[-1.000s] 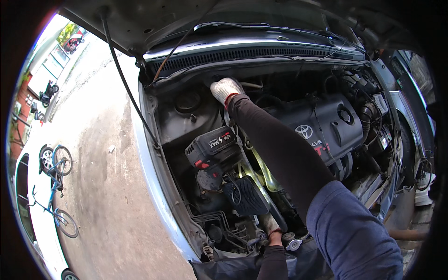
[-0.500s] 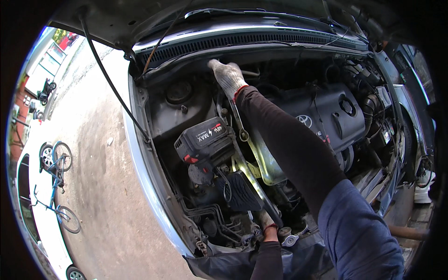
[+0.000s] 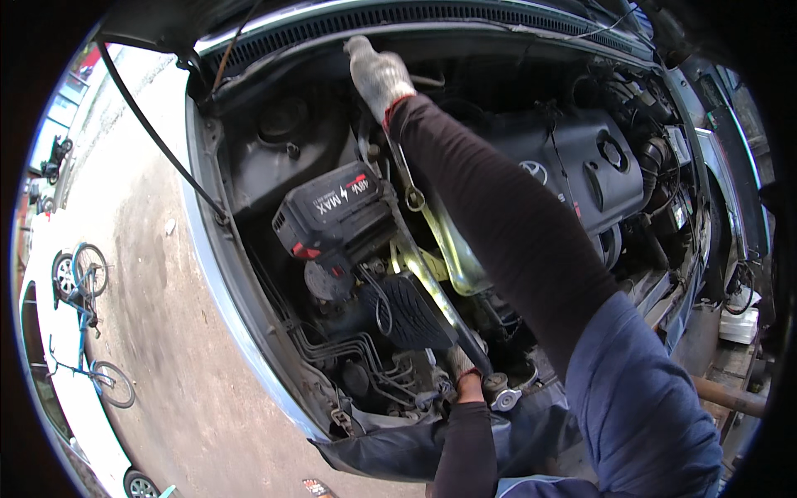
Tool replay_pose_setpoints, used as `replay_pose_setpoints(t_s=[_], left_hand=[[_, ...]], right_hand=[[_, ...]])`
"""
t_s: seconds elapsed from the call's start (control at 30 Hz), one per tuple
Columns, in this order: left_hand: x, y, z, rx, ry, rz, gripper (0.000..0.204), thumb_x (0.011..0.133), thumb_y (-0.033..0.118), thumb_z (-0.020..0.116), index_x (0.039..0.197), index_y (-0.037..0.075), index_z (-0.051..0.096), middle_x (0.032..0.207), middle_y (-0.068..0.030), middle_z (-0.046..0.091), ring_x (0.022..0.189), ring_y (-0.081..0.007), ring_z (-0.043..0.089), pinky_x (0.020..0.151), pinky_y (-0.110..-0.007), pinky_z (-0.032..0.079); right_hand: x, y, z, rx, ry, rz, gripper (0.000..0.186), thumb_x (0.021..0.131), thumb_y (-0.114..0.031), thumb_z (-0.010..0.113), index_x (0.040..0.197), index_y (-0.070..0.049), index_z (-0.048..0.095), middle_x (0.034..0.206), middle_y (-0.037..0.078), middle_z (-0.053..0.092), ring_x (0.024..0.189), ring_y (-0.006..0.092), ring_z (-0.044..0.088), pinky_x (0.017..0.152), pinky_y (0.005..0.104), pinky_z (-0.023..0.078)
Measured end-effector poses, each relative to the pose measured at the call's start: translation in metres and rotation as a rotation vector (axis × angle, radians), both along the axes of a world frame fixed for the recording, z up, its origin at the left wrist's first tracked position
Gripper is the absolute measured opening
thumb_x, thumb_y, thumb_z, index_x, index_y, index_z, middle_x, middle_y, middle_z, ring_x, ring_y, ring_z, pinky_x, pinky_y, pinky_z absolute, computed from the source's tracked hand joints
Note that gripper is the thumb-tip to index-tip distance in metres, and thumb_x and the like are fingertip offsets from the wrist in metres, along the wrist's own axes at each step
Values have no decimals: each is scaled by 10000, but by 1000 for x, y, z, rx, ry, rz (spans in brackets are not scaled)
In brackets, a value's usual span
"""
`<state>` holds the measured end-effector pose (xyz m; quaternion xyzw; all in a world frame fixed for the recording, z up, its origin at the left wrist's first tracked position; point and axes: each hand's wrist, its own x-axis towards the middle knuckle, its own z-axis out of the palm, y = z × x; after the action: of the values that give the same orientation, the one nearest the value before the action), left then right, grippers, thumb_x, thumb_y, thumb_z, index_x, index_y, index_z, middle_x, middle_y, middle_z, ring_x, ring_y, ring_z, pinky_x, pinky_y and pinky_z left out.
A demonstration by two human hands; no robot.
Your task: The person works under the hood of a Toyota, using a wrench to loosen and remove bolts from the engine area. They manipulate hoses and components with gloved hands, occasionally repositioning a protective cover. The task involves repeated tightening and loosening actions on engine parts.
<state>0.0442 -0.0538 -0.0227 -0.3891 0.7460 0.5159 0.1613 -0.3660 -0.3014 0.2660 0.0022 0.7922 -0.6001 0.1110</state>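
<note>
My right hand, in a pale knit glove, reaches to the back of the engine bay near the cowl, fingers curled and thumb raised; what it grips is unclear. Below it a metal shaft with a ringed end lies beside my forearm. My left hand, also gloved, reaches down beside a black bar, its fingers hidden under a black ribbed pad. A black-and-red battery pack on a tool sits over the bay's left part, above a round grey component.
The engine cover fills the right side. A prop rod crosses at left beside the fender. A dark protective cover drapes the front edge. A blue bicycle and white car stand on the pavement.
My right hand has risen toward the cowl and shows a raised thumb; more of the ringed metal piece shows beside my arm. The whole view has also shifted, the bay sitting higher and further left.
</note>
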Motion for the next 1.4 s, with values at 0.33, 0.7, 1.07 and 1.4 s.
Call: replay_pose_setpoints(t_s=[0.33,0.7,1.07,1.4], left_hand=[[3,0,-35,-89,-79,-227,389,1000,394,501,975,78,727,965,-198,744,890,-360,723,767,-479,546],[3,0,-14,229,-90,142,377,1002,383,506,1022,75,721,994,-195,739,914,-350,719,773,-465,553],[-5,-2,-7,265,-61,196,354,1009,360,508,1058,72,708,1016,-186,729,918,-337,708,760,-458,555],[-7,-9,-1,271,-43,220,335,1014,339,510,1091,70,696,1036,-177,720,923,-325,699,748,-451,557]], right_hand=[[2,-2,5,-520,-148,-50,571,936,-434,598,1213,58,679,1065,214,719,936,291,667,909,375,507],[-11,-13,-16,-407,-19,-169,377,860,-377,677,742,-25,607,642,12,510,575,158,450,577,360,369],[7,10,-5,-426,72,-61,371,973,-312,634,985,38,758,869,122,684,866,208,631,825,353,486],[-6,5,-12,-123,77,-29,596,979,-422,522,1032,143,707,1047,376,712,1080,483,693,972,477,510]])
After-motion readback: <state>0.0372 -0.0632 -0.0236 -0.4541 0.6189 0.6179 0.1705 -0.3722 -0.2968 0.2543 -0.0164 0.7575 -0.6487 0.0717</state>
